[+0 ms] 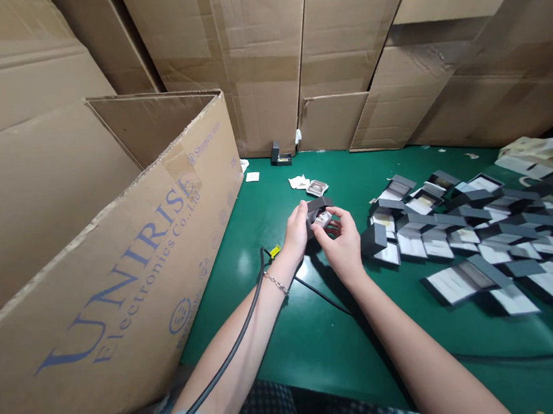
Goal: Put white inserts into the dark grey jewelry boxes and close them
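Over the middle of the green table (281, 327), my left hand (295, 235) is closed around a small black box (317, 203) with its lid raised. The fingers of my right hand (342, 246) pinch a small whitish piece (323, 219) at the box's open front; its kind is too small to make out. Just beyond my hands lies a small clear-and-grey tray-like piece (317, 188), beside a crumpled white paper (298, 182). A black cable (240, 342) with a yellow tag (275, 252) runs along my left forearm.
A large printed cardboard carton (163, 268) stands open on the left. Several open black boxes with white inserts (434, 221) spread across the right. Another open black box (281, 159) sits at the back, near tall cardboard (259, 68). Crumpled paper (535, 155) lies at the far right.
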Motion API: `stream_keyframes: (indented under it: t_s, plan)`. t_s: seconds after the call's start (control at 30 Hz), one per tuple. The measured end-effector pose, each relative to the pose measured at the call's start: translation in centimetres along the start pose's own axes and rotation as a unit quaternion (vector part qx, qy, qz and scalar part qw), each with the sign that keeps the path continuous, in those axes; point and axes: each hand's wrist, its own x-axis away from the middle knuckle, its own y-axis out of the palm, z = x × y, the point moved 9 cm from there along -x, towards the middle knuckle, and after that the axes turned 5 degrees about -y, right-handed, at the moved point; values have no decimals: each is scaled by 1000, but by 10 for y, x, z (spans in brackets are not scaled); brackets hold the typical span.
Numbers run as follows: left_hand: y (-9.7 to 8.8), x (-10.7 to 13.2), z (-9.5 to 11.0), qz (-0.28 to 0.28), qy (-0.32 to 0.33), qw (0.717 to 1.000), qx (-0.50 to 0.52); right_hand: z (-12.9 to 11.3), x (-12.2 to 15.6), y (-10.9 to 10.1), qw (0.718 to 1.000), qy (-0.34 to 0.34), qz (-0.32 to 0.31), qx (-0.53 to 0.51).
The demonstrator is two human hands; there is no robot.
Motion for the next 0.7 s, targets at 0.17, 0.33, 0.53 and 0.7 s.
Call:
stream_keyframes:
  t_s: [0.17, 0.33, 0.53, 0.7]
  plan:
    - [-1, 1, 2, 12, -1, 1000, -8, -5, 2, -2, 999, -21, 20, 24]
    - [-1, 0, 1, 15, -4, 1000, -10, -9, 3, 1, 999, -38, 6, 21]
    - [-1, -1, 0, 10, 4, 1000, -18, -5, 1, 7, 999, -31, -24, 12]
    - [1, 3, 5, 7, 16, 999, -37, -2, -2, 11, 997, -3, -72, 30]
